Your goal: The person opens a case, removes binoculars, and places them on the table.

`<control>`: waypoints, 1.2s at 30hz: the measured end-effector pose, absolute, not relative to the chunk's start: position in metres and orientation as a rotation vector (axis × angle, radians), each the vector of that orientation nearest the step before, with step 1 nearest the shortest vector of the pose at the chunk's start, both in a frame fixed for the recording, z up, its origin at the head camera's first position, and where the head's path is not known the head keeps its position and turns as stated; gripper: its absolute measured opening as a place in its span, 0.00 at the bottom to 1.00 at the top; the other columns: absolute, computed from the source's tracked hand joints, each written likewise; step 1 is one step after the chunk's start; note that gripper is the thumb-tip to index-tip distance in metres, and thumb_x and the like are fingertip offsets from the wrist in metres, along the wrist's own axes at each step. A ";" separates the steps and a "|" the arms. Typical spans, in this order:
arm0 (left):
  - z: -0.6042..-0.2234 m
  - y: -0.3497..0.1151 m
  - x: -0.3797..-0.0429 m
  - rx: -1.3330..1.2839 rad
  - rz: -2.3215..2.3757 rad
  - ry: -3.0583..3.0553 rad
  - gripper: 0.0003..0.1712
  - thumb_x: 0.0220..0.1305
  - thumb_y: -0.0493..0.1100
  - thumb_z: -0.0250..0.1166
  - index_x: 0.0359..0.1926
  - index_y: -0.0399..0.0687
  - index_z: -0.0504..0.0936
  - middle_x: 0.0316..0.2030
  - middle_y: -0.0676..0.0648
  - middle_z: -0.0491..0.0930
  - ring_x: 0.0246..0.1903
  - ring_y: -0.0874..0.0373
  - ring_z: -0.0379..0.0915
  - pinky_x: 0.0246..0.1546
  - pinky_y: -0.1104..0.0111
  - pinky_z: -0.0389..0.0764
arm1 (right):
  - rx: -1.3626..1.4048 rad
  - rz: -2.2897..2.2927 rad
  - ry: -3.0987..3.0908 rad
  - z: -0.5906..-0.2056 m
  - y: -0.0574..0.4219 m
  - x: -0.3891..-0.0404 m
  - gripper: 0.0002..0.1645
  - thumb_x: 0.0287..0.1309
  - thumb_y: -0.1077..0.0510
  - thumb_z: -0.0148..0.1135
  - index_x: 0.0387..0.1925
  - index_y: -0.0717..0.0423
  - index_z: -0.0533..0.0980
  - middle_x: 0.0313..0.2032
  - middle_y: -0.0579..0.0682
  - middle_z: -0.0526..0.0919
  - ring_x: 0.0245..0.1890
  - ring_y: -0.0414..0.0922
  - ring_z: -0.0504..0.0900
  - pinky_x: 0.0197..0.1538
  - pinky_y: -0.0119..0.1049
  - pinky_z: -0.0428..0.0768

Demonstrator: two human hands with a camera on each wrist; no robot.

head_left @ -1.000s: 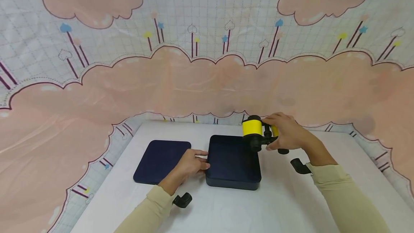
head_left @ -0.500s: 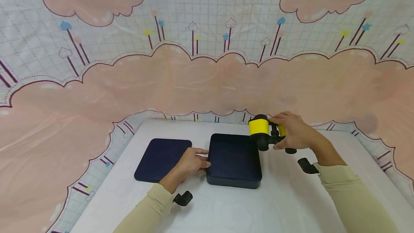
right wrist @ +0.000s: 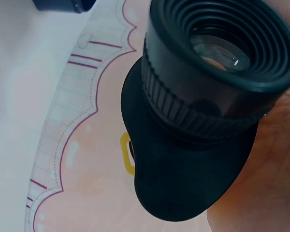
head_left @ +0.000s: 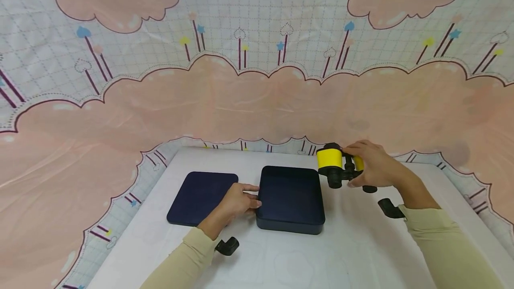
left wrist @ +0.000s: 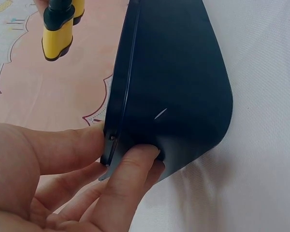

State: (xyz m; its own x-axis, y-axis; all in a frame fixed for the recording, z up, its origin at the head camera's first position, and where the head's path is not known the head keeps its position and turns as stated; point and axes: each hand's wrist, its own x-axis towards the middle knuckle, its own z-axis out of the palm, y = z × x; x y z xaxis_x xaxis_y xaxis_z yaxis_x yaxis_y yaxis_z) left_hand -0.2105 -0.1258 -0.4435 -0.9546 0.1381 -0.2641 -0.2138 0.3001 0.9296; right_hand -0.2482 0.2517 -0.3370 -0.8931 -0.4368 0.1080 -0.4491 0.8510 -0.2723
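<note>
My right hand (head_left: 377,164) grips yellow-and-black binoculars (head_left: 329,159), raised to the right of the open dark navy box (head_left: 290,226). Thumb and fingers wrap the binoculars' right barrel. In the right wrist view, an eyepiece (right wrist: 222,96) fills much of the picture. My left hand (head_left: 237,202) holds the box at its left wall. Seen from the left wrist, one fingertip lies at the rim and others press the outer wall (left wrist: 179,63). The box interior shows nothing inside. A flat dark blue lid (head_left: 201,200) with rounded corners lies left of the box, partly behind the left hand.
The white tabletop (head_left: 281,262) extends around the box and lid. Behind it hangs a pink and white patterned cloth (head_left: 257,106). Black wrist mounts (head_left: 228,246) stick out near both sleeves.
My right hand has carried the binoculars to the right, from over the box's right edge to beside it. The left hand keeps its place at the box.
</note>
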 end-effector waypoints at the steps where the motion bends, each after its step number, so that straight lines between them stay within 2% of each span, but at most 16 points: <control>1: -0.443 -0.126 -0.210 -0.071 1.697 2.280 0.32 0.60 0.26 0.71 0.67 0.34 0.77 0.58 0.29 0.83 0.53 0.44 0.87 0.48 0.54 0.90 | 0.713 0.458 -2.983 -0.338 0.253 -0.248 0.59 0.38 0.48 0.86 0.72 0.63 0.71 0.70 0.65 0.74 0.72 0.67 0.63 0.71 0.73 0.57; 12: -0.445 -0.125 -0.210 -0.093 1.687 2.287 0.32 0.61 0.26 0.71 0.67 0.34 0.78 0.57 0.30 0.84 0.52 0.45 0.87 0.47 0.55 0.90 | 0.718 0.451 -2.980 -0.344 0.270 -0.241 0.60 0.36 0.47 0.86 0.72 0.62 0.71 0.69 0.66 0.75 0.70 0.68 0.65 0.69 0.76 0.58; 36: -0.444 -0.124 -0.210 -0.086 1.704 2.287 0.31 0.60 0.25 0.71 0.65 0.33 0.79 0.56 0.30 0.84 0.52 0.45 0.87 0.48 0.55 0.90 | 0.704 0.439 -3.004 -0.362 0.276 -0.238 0.58 0.36 0.46 0.86 0.70 0.62 0.73 0.68 0.68 0.75 0.72 0.73 0.61 0.69 0.78 0.55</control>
